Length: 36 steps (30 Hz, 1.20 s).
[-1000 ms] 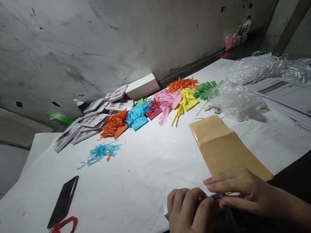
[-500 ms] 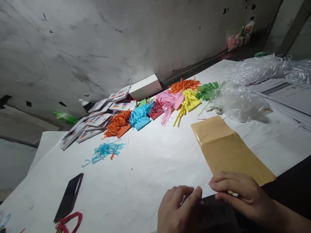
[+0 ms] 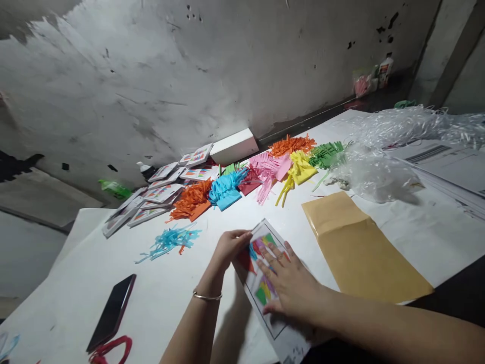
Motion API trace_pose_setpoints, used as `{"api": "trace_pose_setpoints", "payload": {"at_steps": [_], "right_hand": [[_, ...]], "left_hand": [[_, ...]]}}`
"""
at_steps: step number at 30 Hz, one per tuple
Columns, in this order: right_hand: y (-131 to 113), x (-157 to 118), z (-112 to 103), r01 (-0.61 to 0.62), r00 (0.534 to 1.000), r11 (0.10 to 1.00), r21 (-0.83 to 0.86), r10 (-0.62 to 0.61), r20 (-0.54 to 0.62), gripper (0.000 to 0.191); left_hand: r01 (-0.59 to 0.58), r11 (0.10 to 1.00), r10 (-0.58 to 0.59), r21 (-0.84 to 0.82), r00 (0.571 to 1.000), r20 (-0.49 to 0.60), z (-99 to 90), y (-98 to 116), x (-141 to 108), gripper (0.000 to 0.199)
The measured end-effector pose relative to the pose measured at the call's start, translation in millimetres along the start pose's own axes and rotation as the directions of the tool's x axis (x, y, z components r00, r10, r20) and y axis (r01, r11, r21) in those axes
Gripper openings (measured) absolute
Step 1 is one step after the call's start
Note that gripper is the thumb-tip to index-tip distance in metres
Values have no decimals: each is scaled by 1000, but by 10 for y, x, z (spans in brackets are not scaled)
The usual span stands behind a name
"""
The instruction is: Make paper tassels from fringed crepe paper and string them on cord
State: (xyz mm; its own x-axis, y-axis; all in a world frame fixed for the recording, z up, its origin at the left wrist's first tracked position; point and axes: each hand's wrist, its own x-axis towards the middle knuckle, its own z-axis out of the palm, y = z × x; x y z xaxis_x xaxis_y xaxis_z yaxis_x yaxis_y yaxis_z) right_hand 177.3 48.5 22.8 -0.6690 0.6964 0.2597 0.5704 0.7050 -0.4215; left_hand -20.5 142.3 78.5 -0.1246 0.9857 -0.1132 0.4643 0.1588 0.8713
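Observation:
A white printed packet [image 3: 271, 323] with a black border and coloured triangle shapes lies tilted over the near part of the table. My left hand [image 3: 229, 247] grips its upper left edge between thumb and fingers; a silvery bangle circles that wrist. Spread flat across the packet's printed face is my right hand [image 3: 290, 285], fingers apart, covering part of the picture. To the right rests a brown paper envelope [image 3: 364, 247], apart from both hands. Past the packet sit fringed paper bundles, among them blue [image 3: 227, 187], orange [image 3: 195, 199], pink [image 3: 271, 169] and yellow [image 3: 301, 169].
Similar packets [image 3: 161, 194] are piled at the back left beside a white box [image 3: 235, 146]. Blue paper scraps [image 3: 168, 242] and a phone [image 3: 111, 311] with a red strap [image 3: 113, 349] lie on the left. Clear plastic strands [image 3: 409, 126] and paper stacks [image 3: 447, 167] occupy the right.
A printed packet has come up from below the table's near edge into view. Both hands moved forward onto it, the left gripping its edge, the right flattened on its face.

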Motion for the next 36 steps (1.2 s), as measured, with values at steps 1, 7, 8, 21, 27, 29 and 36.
{"api": "trace_pose_setpoints", "payload": {"at_steps": [1,7,8,21,27,29,36], "right_hand": [[91,50,124,0,1000,1000,8,0,23,97],[283,36,345,-18,997,997,78,12,77,85],[263,26,323,-28,996,995,98,20,85,85],[509,493,-628,-232,942,842,487,320,-105,21],[579,181,-643,-298,894,791,534,427,-134,38],[764,-79,-781,-290,899,806,516,414,-141,45],[1823,-1452,-1104,-655,632,666,359,742,-224,43]], "left_hand": [[12,1000,-12,-10,999,39,46,-124,70,53],[43,998,-34,-48,984,177,107,-599,209,59],[38,998,-29,-43,983,184,87,-618,218,59],[-414,901,351,129,871,343,-14,237,-256,26],[-287,948,215,136,895,391,125,190,197,37],[-255,949,155,188,892,425,119,83,410,43],[-347,847,228,402,921,315,37,-56,721,55]]}}
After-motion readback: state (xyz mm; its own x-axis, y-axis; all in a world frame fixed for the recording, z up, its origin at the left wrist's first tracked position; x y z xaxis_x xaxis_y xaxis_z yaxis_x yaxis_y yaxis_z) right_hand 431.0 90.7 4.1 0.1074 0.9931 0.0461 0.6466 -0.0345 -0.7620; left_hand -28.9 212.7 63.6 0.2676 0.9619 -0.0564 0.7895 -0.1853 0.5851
